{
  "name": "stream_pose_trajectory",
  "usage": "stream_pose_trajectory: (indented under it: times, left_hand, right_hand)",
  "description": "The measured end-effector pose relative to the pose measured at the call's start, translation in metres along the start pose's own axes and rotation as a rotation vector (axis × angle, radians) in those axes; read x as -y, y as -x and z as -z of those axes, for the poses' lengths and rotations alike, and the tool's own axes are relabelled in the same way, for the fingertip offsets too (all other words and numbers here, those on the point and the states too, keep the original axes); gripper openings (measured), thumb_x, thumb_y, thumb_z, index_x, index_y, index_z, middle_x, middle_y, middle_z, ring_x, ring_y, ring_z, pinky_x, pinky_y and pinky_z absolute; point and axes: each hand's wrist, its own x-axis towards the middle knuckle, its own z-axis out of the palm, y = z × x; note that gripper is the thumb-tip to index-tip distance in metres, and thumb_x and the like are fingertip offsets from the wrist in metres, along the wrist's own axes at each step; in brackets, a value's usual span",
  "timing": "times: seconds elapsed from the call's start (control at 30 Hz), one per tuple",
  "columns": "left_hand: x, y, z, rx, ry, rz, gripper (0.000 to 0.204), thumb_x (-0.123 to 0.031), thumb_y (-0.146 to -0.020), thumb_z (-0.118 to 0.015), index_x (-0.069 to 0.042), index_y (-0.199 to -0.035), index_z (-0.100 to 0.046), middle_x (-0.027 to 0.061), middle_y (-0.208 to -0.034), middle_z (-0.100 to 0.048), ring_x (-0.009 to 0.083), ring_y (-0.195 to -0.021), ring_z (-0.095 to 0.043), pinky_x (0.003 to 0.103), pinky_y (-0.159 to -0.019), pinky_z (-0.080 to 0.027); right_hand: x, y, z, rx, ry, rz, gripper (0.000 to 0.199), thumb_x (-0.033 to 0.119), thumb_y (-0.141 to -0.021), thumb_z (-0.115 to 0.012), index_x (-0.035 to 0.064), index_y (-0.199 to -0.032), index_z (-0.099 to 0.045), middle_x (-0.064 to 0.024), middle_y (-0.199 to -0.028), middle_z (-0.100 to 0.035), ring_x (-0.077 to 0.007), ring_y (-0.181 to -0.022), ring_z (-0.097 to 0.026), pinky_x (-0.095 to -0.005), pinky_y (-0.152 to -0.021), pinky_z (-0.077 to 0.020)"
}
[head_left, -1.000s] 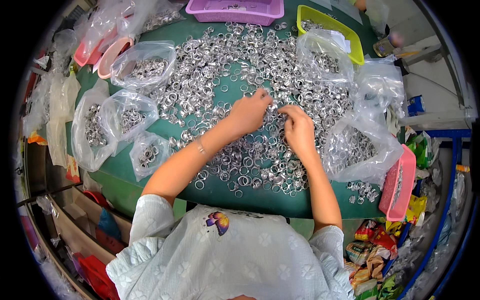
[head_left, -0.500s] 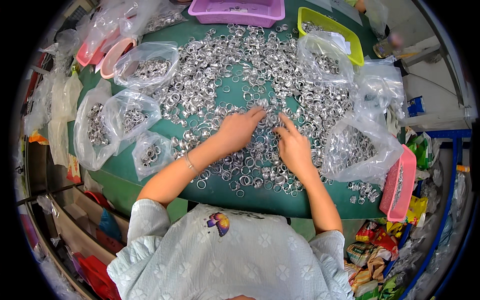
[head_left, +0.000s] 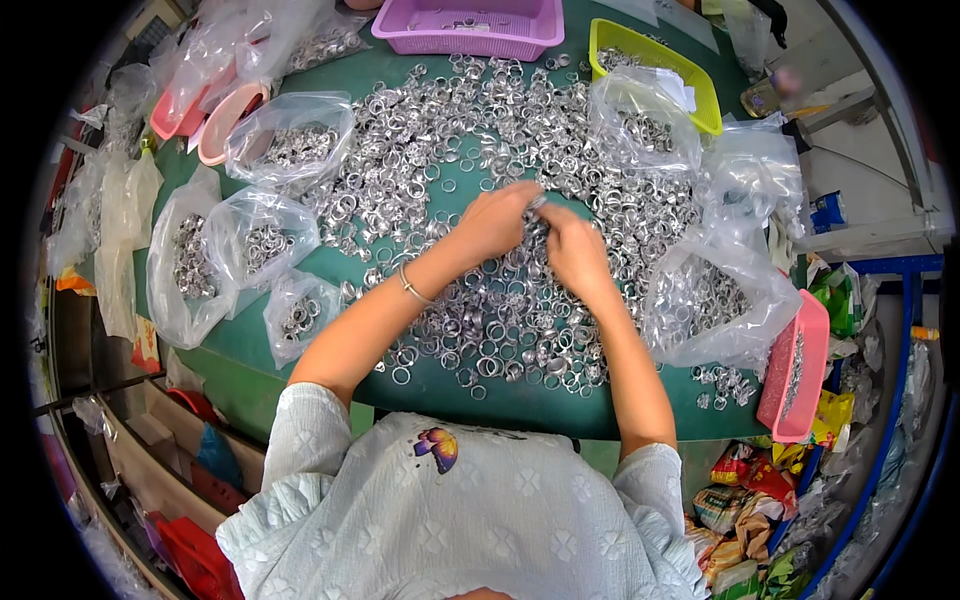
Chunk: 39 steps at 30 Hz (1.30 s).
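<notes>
Silver-coloured metal rings lie in a wide loose spread over the dark green table. My left hand, a bracelet on its wrist, is over the middle of the spread with its fingers closed. My right hand meets it from the right, fingers curled in. Between the fingertips of both hands is a shiny bit of silver rings, blurred by motion; how many cannot be told. More rings lie beneath and in front of my hands.
Clear plastic bags of rings stand at left and right. A purple basket and a yellow-green basket are at the far side. A pink tray sits at the right edge. Coloured packets lie below right.
Both hands have moved slightly away from me and come together. Their fingers, spread over the rings before, now close on rings between them.
</notes>
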Motion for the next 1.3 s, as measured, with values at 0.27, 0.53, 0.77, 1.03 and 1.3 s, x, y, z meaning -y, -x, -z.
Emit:
stream_pose_trajectory:
  times: [0.27,0.53,0.77,1.03,1.3]
  left_hand:
    - [-0.011,0.023,0.019,0.278,0.005,0.012,0.031,0.005,-0.071,-0.048,-0.005,-0.097,-0.060,0.0112,-0.104,-0.061,0.0332,-0.095,-0.057,0.040,-0.082,-0.046]
    - [-0.025,0.072,0.028,0.244,-0.080,-0.074,0.033,0.006,-0.069,-0.050,-0.009,-0.097,-0.058,0.0052,-0.106,-0.060,0.0299,-0.077,-0.061,0.038,-0.065,-0.050]
    - [-0.035,0.102,0.041,0.144,-0.077,-0.054,0.031,0.007,-0.065,-0.052,-0.009,-0.089,-0.063,0.0026,-0.107,-0.060,0.0268,-0.072,-0.062,0.036,-0.059,-0.049]
    - [-0.035,0.097,0.040,-0.030,-0.043,0.083,0.026,0.008,-0.071,-0.051,-0.006,-0.092,-0.060,0.0095,-0.098,-0.060,0.0323,-0.074,-0.060,0.038,-0.062,-0.049]
    - [-0.015,0.068,0.034,-0.162,-0.124,0.137,0.016,-0.004,-0.079,-0.055,-0.006,-0.094,-0.061,0.0114,-0.088,-0.058,0.0328,-0.071,-0.058,0.040,-0.060,-0.047]
  right_hand:
    - [-0.022,-0.002,0.027,-0.312,0.120,-0.005,0.016,0.003,-0.079,-0.054,0.0040,-0.094,-0.061,-0.0140,-0.089,-0.061,-0.0325,-0.072,-0.061,-0.0407,-0.063,-0.0481]
    - [-0.027,-0.002,0.014,-0.083,0.375,0.002,0.010,0.006,-0.078,-0.056,0.0024,-0.087,-0.058,-0.0152,-0.086,-0.057,-0.0354,-0.070,-0.061,-0.0447,-0.061,-0.0481]
    - [-0.029,0.021,0.041,-0.036,-0.028,0.014,0.006,0.009,-0.079,-0.058,0.0057,-0.082,-0.063,-0.0133,-0.077,-0.061,-0.0343,-0.070,-0.059,-0.0416,-0.061,-0.0444]
    - [0.008,-0.020,-0.001,-0.012,0.190,0.067,0.021,0.022,-0.074,-0.068,0.0072,-0.088,-0.066,-0.0132,-0.075,-0.063,-0.0305,-0.065,-0.060,-0.0395,-0.058,-0.0461]
    - [-0.002,-0.004,0.029,-0.047,0.123,-0.213,0.012,0.016,-0.076,-0.065,0.0112,-0.087,-0.066,-0.0111,-0.064,-0.062,-0.0299,-0.064,-0.061,-0.0382,-0.058,-0.0469]
